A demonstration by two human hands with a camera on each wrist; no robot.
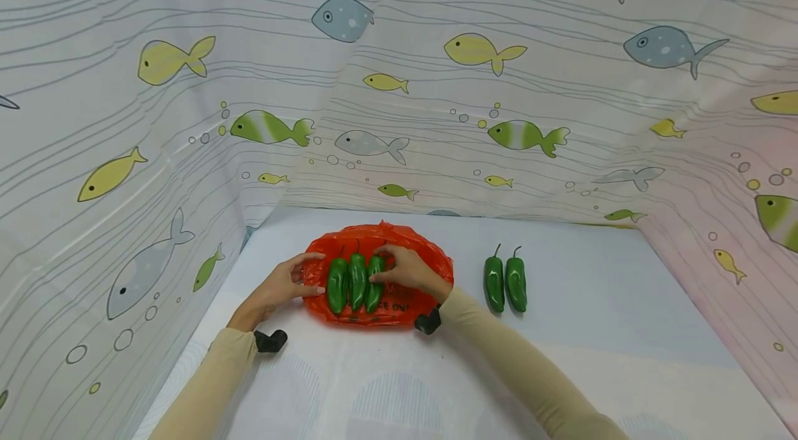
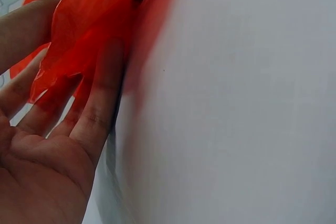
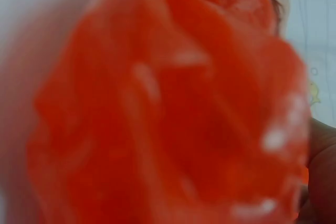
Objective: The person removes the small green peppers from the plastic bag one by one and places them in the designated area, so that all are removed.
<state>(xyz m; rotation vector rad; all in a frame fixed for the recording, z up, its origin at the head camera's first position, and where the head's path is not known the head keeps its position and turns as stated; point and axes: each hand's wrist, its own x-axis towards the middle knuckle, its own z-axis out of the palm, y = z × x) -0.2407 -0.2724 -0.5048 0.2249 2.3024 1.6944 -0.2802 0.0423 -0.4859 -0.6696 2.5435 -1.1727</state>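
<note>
Three green jalapeño peppers lie side by side on a red plastic bag (image 1: 399, 315), stems pointing away: a left one (image 1: 337, 285), a middle one (image 1: 357, 280) and a right one (image 1: 375, 294). My right hand (image 1: 411, 270) holds the right pepper between thumb and fingers, covering part of it. At the bag's left edge is my left hand (image 1: 283, 284), thumb spread from the fingers. In the left wrist view, red film (image 2: 100, 19) drapes over its fairly straight fingers (image 2: 97, 103). Crumpled red film (image 3: 173, 108) fills most of the right wrist view, hiding the right fingers.
Two more jalapeños, a left one (image 1: 494, 284) and a right one (image 1: 516, 284), lie on the white table (image 1: 598, 301) right of the bag. Fish-printed cloth walls (image 1: 436, 100) rise behind and at both sides. Dark lettering marks the bag's front part.
</note>
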